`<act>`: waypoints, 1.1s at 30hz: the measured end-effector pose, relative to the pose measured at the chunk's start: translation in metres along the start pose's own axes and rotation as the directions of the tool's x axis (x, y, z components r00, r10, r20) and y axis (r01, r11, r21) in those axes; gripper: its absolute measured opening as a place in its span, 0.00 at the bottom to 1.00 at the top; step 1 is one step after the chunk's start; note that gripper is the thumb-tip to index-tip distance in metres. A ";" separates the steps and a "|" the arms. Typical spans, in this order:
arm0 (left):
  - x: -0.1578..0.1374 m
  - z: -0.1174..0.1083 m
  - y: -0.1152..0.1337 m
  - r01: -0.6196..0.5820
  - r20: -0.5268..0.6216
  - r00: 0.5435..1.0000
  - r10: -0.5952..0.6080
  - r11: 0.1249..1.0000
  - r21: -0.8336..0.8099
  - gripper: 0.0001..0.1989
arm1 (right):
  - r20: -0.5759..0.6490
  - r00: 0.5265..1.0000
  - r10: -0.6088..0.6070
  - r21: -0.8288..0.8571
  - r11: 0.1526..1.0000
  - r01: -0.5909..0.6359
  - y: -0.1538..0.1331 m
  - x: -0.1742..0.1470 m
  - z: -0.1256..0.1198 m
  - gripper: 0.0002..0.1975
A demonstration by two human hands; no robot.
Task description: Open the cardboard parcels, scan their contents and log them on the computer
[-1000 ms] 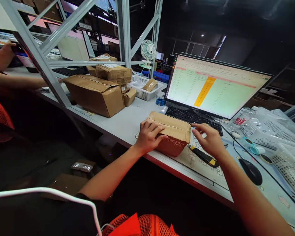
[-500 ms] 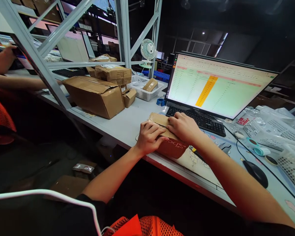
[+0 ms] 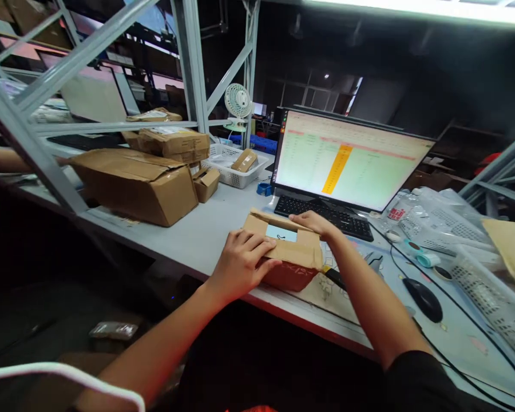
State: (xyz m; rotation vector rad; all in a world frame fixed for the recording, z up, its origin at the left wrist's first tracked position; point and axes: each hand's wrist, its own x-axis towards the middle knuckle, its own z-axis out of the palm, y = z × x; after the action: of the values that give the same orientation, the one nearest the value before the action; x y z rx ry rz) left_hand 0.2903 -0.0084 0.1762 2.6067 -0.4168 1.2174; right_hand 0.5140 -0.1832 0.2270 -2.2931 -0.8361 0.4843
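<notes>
Pale and crowded, the desk (image 3: 214, 234) runs beneath my fingers, with a dark room behind it. Right in front of me, between my two hands, a small cardboard box (image 3: 302, 257) sits at the desk's near edge. Its top is partly open, and something light blue (image 3: 278, 230) with a black mark shows in the gap, just beyond my left fingertips. My left hand (image 3: 242, 260) grips the near left side, fingers bent over the top and thumb along the front edge. My right hand (image 3: 315, 222) is at the far flap; I cannot tell how tightly those fingers close on it.

A black and yellow knife (image 3: 335, 277) lies just right of the box, partly hidden under my right arm (image 3: 364, 292). Past my right fingers are the keyboard (image 3: 347, 222) and a lit monitor (image 3: 347, 160); further right lies a mouse (image 3: 423, 298). Left of my left fingers, well apart, stands a bigger carton (image 3: 133, 186). Beyond it, a white basket (image 3: 240, 179) holds a taped package (image 3: 245, 161).
</notes>
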 end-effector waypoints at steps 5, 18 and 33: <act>0.061 -0.007 -0.001 0.108 0.293 0.950 -0.106 0.994 0.012 0.13 | -0.028 1.000 0.012 0.083 0.997 -0.009 0.015 0.007 0.007 0.41; 0.085 -0.069 0.033 -0.011 0.770 0.627 -0.117 0.987 0.159 0.19 | -0.072 0.996 -0.049 0.064 0.996 0.054 0.009 0.010 0.004 0.28; 0.141 -0.014 0.041 -0.287 0.876 0.460 -0.144 0.910 0.300 0.20 | -0.493 0.860 -0.129 0.161 0.958 0.236 0.021 -0.015 0.008 0.22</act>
State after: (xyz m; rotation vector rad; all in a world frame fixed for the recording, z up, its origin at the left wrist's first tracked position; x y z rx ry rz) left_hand 0.3527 -0.0642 0.2981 3.4606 -0.4651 -0.2912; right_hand 0.5077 -0.2019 0.2086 -1.9773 -0.6996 -0.0837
